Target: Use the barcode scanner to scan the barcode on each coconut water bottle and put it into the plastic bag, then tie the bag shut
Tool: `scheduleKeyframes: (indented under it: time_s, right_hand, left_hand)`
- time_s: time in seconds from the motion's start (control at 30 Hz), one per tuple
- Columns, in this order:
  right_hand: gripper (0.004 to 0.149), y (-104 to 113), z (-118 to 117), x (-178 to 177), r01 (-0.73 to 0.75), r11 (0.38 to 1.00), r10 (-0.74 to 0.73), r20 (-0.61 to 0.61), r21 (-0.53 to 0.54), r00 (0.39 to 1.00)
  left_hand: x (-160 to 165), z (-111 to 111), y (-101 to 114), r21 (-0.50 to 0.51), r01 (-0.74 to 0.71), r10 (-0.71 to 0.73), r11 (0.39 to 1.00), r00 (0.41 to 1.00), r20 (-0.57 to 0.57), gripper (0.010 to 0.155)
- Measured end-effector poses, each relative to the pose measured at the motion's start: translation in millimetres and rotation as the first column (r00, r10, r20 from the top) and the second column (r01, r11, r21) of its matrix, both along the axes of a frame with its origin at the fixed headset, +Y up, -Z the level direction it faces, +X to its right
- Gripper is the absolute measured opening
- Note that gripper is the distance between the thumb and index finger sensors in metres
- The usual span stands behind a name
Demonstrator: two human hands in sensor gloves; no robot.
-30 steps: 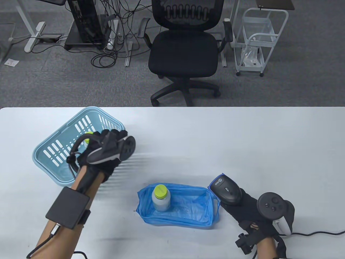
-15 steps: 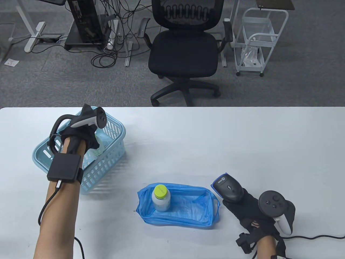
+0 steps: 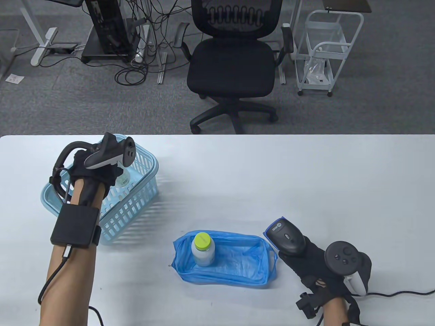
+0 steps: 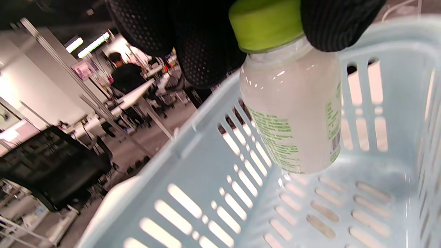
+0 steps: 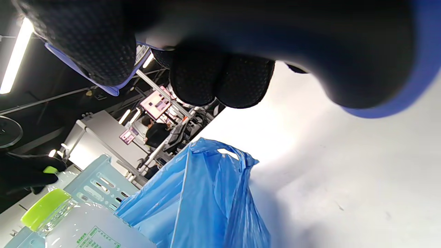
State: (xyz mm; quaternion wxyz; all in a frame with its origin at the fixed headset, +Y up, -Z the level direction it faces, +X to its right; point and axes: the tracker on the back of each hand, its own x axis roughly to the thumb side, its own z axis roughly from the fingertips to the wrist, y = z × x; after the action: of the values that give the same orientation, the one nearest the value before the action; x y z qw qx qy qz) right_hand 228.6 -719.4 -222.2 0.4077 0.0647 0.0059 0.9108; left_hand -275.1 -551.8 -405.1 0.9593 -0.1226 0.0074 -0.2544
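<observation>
My left hand point(image 3: 102, 169) reaches into the light blue basket point(image 3: 142, 190) and grips a coconut water bottle point(image 4: 293, 113) by its green cap point(image 4: 265, 22); the bottle hangs just above the basket floor. Its barcode shows on the label's right edge. From the table view only a sliver of that bottle point(image 3: 123, 179) peeks from under the hand. A second bottle point(image 3: 203, 253) with a green cap stands upright in the open blue plastic bag point(image 3: 234, 268), at its left end. My right hand point(image 3: 306, 261) holds the black barcode scanner point(image 3: 285, 236) just right of the bag.
The basket stands at the table's far left. A black cable point(image 3: 394, 294) runs from my right wrist to the right table edge. Beyond the far table edge stand an office chair point(image 3: 232, 64) and a white trolley point(image 3: 323, 51).
My left hand swung from above the basket's right rim down into the basket and closed on the bottle's cap. The basket tipped back level. The right hand with the scanner barely shifted.
</observation>
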Motion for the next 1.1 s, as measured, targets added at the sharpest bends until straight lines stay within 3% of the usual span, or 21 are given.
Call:
scheduleKeyframes:
  time_s: [0.23, 0.4, 0.63, 0.77, 0.97, 1.1]
  right_hand:
    - [0.048, 2, 1, 1, 0.029, 0.999, -0.029, -0.001, 0.027, 1.0]
    - [0.047, 4, 0, 1, 0.049, 0.998, -0.049, -0.004, 0.047, 0.999]
    - [0.047, 7, -1, 0, 0.071, 0.994, -0.068, -0.032, 0.079, 0.997]
    - [0.046, 4, -5, 3, 0.147, 0.987, -0.144, -0.051, 0.062, 0.988]
    - [0.045, 0, -11, 7, 0.196, 0.979, -0.192, -0.074, 0.046, 0.979]
    - [0.043, 1, -13, 5, 0.184, 0.982, -0.18, -0.087, 0.036, 0.98]
  left_hand:
    - [39, 46, 69, 0.213, -0.086, 0.071, 0.973, 0.994, 0.077, 0.072]
    - [82, 67, 87, 0.293, -0.257, 0.197, 0.921, 0.956, 0.217, 0.071]
    - [177, 77, 60, 0.171, -0.394, 0.305, 0.903, 0.869, 0.389, 0.07]
    - [213, 80, 39, 0.09, -0.476, 0.396, 0.875, 0.81, 0.433, 0.07]
    - [242, 81, 14, 0.008, -0.485, 0.432, 0.875, 0.788, 0.439, 0.07]
    - [244, 81, 8, -0.016, -0.482, 0.442, 0.876, 0.788, 0.429, 0.07]
